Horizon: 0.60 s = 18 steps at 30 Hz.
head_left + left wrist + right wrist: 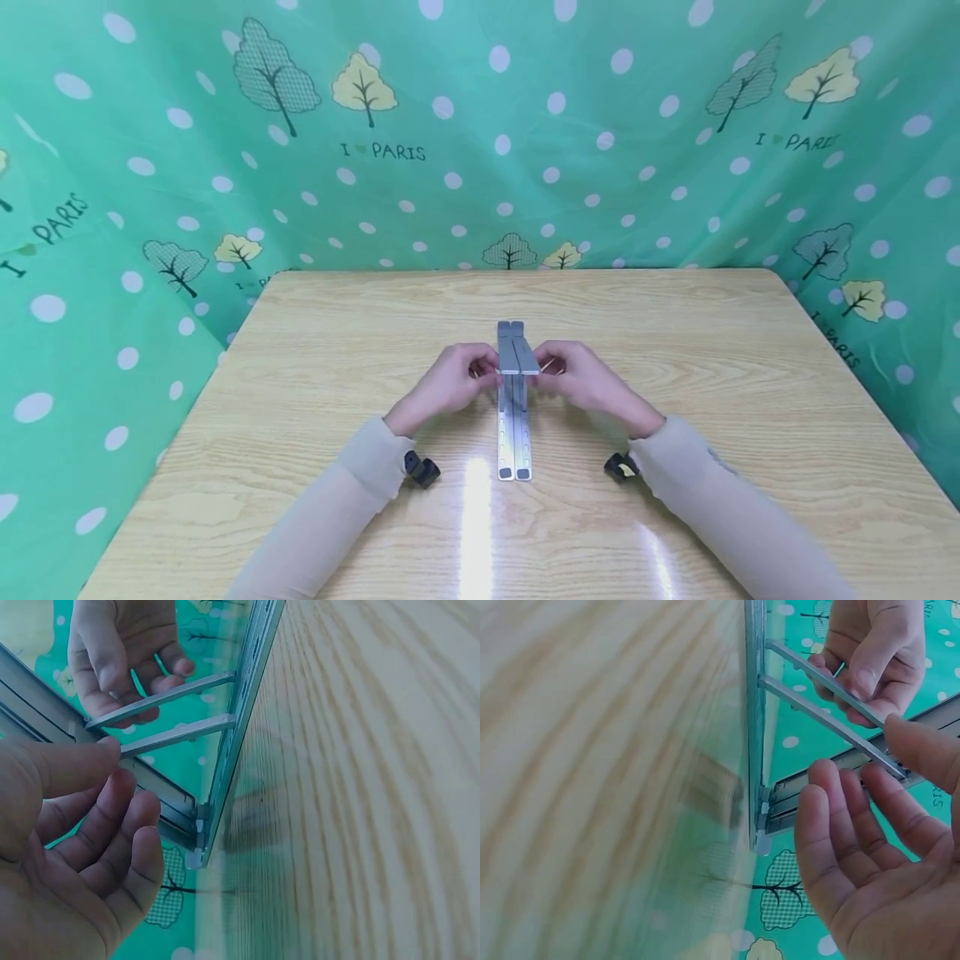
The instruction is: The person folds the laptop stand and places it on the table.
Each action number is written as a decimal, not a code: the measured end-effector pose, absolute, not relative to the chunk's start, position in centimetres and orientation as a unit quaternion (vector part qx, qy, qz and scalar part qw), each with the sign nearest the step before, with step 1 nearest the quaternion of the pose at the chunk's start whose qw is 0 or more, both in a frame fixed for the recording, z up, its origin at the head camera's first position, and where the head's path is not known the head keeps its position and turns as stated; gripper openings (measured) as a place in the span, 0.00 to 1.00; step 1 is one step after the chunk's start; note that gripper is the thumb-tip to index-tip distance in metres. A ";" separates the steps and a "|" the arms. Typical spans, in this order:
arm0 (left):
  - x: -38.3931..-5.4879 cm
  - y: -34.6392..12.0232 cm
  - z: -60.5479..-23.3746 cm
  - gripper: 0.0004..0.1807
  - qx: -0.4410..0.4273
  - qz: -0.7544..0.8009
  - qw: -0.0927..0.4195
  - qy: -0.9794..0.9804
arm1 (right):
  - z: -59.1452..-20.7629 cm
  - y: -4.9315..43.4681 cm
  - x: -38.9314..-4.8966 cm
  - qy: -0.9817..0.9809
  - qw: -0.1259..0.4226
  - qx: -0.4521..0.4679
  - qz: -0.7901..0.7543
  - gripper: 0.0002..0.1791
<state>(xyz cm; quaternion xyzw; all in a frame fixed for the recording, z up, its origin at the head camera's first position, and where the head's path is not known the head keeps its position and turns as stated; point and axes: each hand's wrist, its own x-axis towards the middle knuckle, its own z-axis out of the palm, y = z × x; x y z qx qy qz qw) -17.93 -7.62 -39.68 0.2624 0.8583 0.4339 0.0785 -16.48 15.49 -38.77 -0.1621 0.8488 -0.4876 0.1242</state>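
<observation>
A silver folding laptop stand (517,358) stands at the middle of the table, its two halves folded side by side. Its base rails (514,450) lie along the wood, and the upper arms slope up from the hinge at the far end. Two thin struts (176,736) join the base to the upper arms. My left hand (463,379) pinches the upper end of the left strut between thumb and forefinger. On the opposite side, my right hand (573,375) pinches the upper end of the right strut (840,726). The other fingers of both hands curve loosely beside the stand.
The wooden table (360,317) has a light grain and bright glare near its front. A green curtain (480,108) with white dots and trees hangs behind and around it. Small black devices (422,471) sit at both wrists.
</observation>
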 end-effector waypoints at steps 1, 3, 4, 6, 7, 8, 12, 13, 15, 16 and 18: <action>-17.9 -7.6 -39.7 0.04 0.260 0.437 0.077 0.858 | -38.7 15.4 -16.5 0.852 0.124 -0.162 -0.482 0.09; -17.9 -7.5 -39.7 0.05 0.251 0.443 0.078 0.857 | -38.6 15.2 -16.6 0.858 0.122 -0.160 -0.473 0.08; -17.9 -7.4 -39.7 0.05 0.248 0.446 0.078 0.857 | -38.6 15.2 -16.6 0.861 0.121 -0.160 -0.467 0.08; -17.8 -7.4 -39.7 0.05 0.241 0.452 0.080 0.855 | -38.6 15.1 -16.6 0.865 0.122 -0.157 -0.461 0.07; -17.8 -7.3 -39.7 0.05 0.239 0.454 0.082 0.855 | -38.6 15.0 -16.6 0.866 0.124 -0.156 -0.459 0.07; -17.8 -7.3 -39.7 0.05 0.237 0.456 0.085 0.854 | -38.6 15.0 -16.6 0.866 0.126 -0.155 -0.458 0.06; -17.8 -7.3 -39.7 0.05 0.238 0.463 0.094 0.849 | -38.8 14.8 -16.7 0.866 0.138 -0.146 -0.458 0.04; -17.7 -7.2 -39.7 0.05 0.238 0.464 0.096 0.848 | -38.8 14.8 -16.7 0.865 0.140 -0.143 -0.459 0.03; -17.7 -7.2 -39.7 0.06 0.238 0.464 0.098 0.848 | -38.9 14.7 -16.7 0.864 0.146 -0.139 -0.461 0.02; -17.7 -7.2 -39.7 0.06 0.235 0.464 0.100 0.848 | -38.9 14.7 -16.7 0.864 0.148 -0.137 -0.462 0.02; -17.7 -7.1 -39.8 0.06 0.232 0.464 0.099 0.849 | -38.9 14.6 -16.7 0.863 0.148 -0.137 -0.463 0.02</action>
